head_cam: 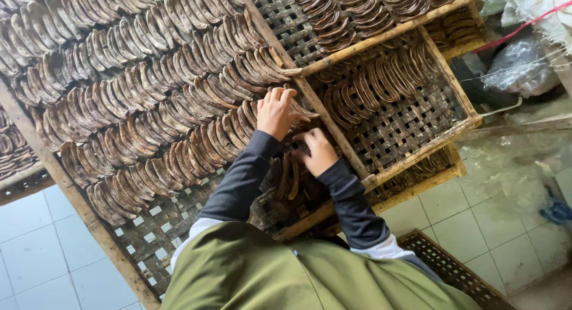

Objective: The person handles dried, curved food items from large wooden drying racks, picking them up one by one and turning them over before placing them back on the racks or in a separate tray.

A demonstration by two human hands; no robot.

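Several woven drying trays fill the view, stacked and overlapping at an angle above a pale tiled floor. Biggest is the wood-framed lattice tray on the left, its bamboo mesh nearly covered by overlapping rows of dark brown curved strips, each row leaning on the next like shingles; only the near corner of the mesh lies bare. Just beside it on the right sits a second tray, partly filled, with one short row of strips along its far side and open weave below. More loaded trays show beneath and behind it, and another empty tray lies on the floor at the lower right. Crumpled clear plastic bags sit at the upper right.

Both arms wear dark sleeves under an olive green vest. The left hand rests on the end of a row at the big tray's right edge, fingers spread over the strips. The right hand is just beside it, fingers curled and pressed down, touching loose strips standing in a small bunch near the frame; whether it pinches one I cannot tell.
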